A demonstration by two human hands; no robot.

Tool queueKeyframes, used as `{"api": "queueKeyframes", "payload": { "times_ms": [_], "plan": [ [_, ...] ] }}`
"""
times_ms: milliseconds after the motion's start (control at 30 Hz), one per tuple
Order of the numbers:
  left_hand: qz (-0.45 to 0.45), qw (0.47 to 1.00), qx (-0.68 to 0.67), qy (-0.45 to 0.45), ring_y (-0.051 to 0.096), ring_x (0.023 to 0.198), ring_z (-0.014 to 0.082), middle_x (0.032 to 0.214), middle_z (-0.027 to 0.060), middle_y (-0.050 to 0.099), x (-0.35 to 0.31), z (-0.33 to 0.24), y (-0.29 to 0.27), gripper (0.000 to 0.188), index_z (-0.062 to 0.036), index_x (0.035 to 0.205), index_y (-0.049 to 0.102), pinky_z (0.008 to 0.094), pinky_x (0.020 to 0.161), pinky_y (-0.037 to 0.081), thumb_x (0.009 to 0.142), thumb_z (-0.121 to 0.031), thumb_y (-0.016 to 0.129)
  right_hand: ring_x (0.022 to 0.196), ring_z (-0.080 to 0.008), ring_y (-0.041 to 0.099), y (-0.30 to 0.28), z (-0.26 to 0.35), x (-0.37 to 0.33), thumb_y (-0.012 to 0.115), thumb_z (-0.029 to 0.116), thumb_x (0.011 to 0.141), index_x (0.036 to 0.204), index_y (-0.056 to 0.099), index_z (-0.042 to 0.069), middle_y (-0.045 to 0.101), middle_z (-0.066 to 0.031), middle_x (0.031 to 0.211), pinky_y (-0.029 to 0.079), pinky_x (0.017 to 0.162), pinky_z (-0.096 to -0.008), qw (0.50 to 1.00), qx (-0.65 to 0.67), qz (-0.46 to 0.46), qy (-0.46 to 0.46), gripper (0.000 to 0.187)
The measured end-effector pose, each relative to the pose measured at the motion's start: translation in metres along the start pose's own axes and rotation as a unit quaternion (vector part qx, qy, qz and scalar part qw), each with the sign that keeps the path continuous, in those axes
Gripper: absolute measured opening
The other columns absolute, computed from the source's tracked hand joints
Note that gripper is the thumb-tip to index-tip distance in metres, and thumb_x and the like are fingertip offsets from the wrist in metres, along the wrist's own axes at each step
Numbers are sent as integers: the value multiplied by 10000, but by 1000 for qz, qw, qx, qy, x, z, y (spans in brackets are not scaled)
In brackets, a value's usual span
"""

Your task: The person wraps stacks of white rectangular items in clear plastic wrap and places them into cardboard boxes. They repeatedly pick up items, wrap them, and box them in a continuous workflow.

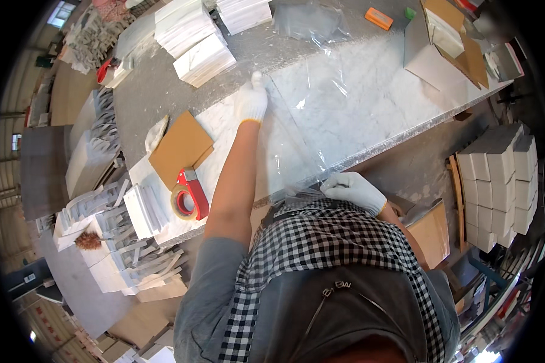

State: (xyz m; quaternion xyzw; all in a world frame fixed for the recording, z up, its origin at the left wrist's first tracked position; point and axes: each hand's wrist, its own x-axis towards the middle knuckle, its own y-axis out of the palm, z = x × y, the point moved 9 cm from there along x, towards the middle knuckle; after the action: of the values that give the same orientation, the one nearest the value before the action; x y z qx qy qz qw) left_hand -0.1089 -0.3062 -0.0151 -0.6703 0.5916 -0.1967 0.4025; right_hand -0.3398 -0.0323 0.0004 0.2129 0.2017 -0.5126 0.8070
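My left hand [251, 103], in a white knit glove, reaches forward over the pale marbled slab [215, 142]. It lies palm down at the left side of a clear plastic sheet [293, 145], fingers pointing away from me. Close to my waist, my right hand [352, 191], gloved too, is closed on the gathered near edge of that sheet, by the table's front edge. The film spreads glossy and creased across the slabs; whether it is a bag or a single layer, I cannot tell. A red tape dispenser [189, 195] and brown cardboard pieces [181, 149] lie left of my left forearm.
White slab stacks [191, 42] stand at the back. Folded clear plastic [309, 23], an orange box [378, 19] and an open carton [433, 57] sit toward the far right. Stacked white blocks [493, 187] rise beside the table on the right. Strip-edged bundles [112, 242] crowd the left.
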Motion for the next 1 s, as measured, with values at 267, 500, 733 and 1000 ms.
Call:
{"api": "queueKeyframes", "payload": {
  "times_ms": [267,500,733,1000],
  "plan": [
    [67,967,78,232,516,1348,380,1406,217,616,-88,-12,11,480,-39,1342,643,488,1146,383,1006,-374,573,1080,-241,664,-14,-46,17,767,162,860,970,765,45,736,-90,1076,517,964,-362,981,-145,45,-120,161],
    [-42,912,199,357,422,1359,443,1418,224,529,-143,-37,42,541,-28,1321,599,605,1146,302,928,-394,669,1022,-314,688,-23,-80,46,733,303,884,961,786,101,749,-91,1057,533,925,-414,933,-311,71,-165,222],
    [-14,910,196,365,409,1371,478,1444,257,508,-165,-35,48,613,-12,1408,547,612,1156,280,952,-414,628,1143,-325,672,-50,-123,74,691,419,919,1102,776,133,727,-128,1224,522,980,-417,899,-437,1,-11,350],
    [18,902,188,388,399,1385,492,1490,288,476,-181,-38,58,692,-30,1465,532,613,1141,300,944,-475,631,1219,-362,652,-60,-156,116,540,409,981,1232,739,142,681,-161,1351,502,1046,-448,807,-573,-141,-4,417]
  ]
}}
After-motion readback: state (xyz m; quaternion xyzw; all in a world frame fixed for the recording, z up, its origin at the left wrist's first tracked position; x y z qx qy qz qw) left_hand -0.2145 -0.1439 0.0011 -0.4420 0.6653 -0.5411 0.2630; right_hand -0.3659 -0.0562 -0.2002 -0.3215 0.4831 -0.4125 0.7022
